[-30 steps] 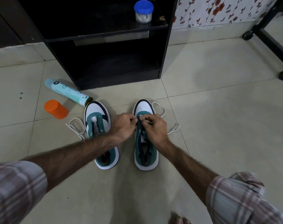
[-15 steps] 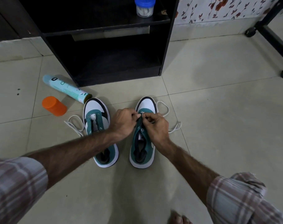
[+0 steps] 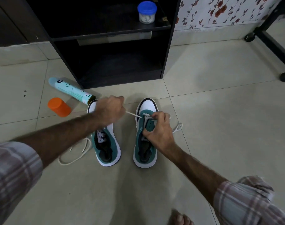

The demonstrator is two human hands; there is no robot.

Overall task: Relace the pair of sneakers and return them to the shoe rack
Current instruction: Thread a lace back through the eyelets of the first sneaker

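Two green-and-white sneakers stand side by side on the tiled floor, toes toward a black shoe rack [image 3: 167,51]. My left hand [image 3: 110,112] hovers over the left sneaker [image 3: 108,143] and pinches one end of the white lace [image 3: 132,114], drawn taut from the right sneaker [image 3: 145,143]. My right hand [image 3: 158,127] rests on the right sneaker's tongue and pinches the lace at the lowest eyelets. The lace's other end trails to the right of that shoe. A second loose lace [image 3: 76,153] lies left of the left sneaker.
A pale blue spray can [image 3: 70,90] lies on its side near the rack's left corner, an orange cap [image 3: 59,107] beside it. A blue-lidded jar [image 3: 146,12] stands on the rack's shelf. A black wheeled frame [image 3: 271,43] stands at the far right. A bare foot [image 3: 180,218] shows at the bottom.
My left hand has moved left, away from the right sneaker, pulling the lace end out through the eyelet. My right hand has stayed on the right sneaker.
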